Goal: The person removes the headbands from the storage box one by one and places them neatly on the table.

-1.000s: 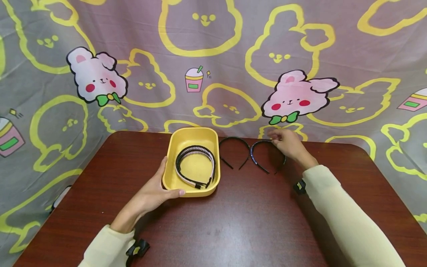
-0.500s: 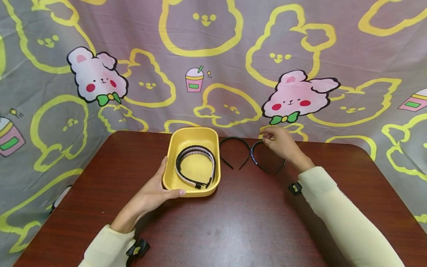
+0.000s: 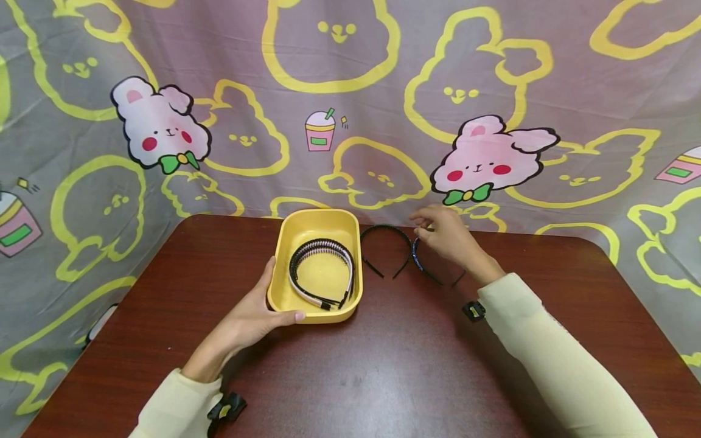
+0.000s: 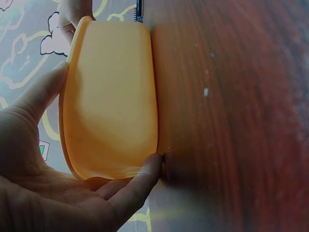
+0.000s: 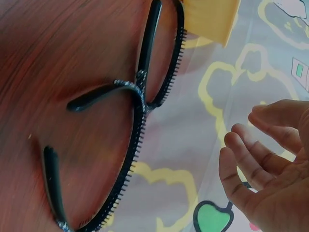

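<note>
My left hand [image 3: 249, 316] grips the left near corner of a yellow plastic bin [image 3: 356, 243], its thumb over the near rim; in the left wrist view the fingers wrap the bin's lower side. Several black and pale headbands [image 3: 323, 243] with toothed edges lie inside it. My right hand [image 3: 449, 240] hovers above a dark headband with blue glitter [image 3: 417, 257], partly hiding it. Its fingers are loosely bent, holding nothing, and apart from the toothed headband [image 5: 128, 169] in the right wrist view. A plain-looking black headband [image 3: 386, 226] lies between the bin and the blue one.
The brown table [image 3: 356, 377] has a back edge against a grey-pink curtain [image 3: 372, 109] printed with cartoon figures. Both loose headbands lie near that back edge, side by side and touching or nearly so.
My right hand has moved left over the blue-glitter headband, from its right side toward the black one. The left hand, bin and headbands have not moved.
</note>
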The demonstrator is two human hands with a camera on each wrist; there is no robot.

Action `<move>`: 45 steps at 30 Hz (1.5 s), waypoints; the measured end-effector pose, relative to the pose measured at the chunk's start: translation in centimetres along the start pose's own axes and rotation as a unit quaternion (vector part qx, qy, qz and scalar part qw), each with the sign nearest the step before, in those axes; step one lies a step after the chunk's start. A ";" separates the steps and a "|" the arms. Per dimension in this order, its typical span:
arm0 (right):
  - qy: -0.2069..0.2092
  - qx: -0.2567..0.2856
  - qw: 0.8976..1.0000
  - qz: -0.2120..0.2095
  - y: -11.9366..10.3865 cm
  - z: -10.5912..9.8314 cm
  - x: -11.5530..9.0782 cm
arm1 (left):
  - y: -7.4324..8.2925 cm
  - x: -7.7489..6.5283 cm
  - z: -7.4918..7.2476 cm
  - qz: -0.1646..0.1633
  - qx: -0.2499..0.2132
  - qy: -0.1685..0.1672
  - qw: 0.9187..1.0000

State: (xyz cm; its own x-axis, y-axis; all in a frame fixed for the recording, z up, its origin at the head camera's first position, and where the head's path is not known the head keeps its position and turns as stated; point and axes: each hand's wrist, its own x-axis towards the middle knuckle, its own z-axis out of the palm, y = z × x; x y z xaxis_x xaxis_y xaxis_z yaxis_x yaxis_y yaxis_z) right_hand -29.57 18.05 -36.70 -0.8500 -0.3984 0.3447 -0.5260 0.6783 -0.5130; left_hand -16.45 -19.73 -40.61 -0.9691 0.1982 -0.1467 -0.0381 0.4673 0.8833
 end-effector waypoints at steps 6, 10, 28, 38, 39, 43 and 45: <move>0.002 0.000 1.000 -0.011 -0.9 0.5 0.1 | 0.0 0.0 0.0 -0.006 -0.001 0.000 1.000; -0.006 0.022 1.000 -0.007 -1.6 0.9 0.2 | 0.0 0.0 0.0 -0.005 0.001 0.000 1.000; -0.038 0.066 0.997 -0.020 -4.9 3.9 1.2 | 0.1 0.0 0.0 -0.007 -0.001 -0.002 1.000; -0.022 0.075 0.995 -0.061 -6.4 5.6 1.9 | 0.0 0.0 0.0 -0.003 0.000 -0.002 1.000; -0.022 0.075 0.995 -0.064 -6.5 5.8 2.0 | 0.0 0.0 0.0 -0.004 0.001 -0.002 1.000; -0.029 0.080 0.994 -0.070 -7.0 6.3 2.2 | 0.1 -0.1 0.0 -0.011 0.001 -0.005 1.000; -0.036 0.085 0.993 -0.070 -7.2 6.6 2.4 | 0.1 -0.1 0.0 -0.012 0.000 -0.006 1.000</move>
State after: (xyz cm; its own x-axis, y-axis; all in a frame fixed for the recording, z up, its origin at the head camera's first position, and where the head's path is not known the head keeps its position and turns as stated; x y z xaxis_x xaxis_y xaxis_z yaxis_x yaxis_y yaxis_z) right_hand -27.99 8.15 -37.40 -0.7653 -0.5283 0.3677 -0.6307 0.5015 -0.5921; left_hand -16.39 -19.71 -40.47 -0.9649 0.1971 -0.1738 -0.0619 0.4722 0.8793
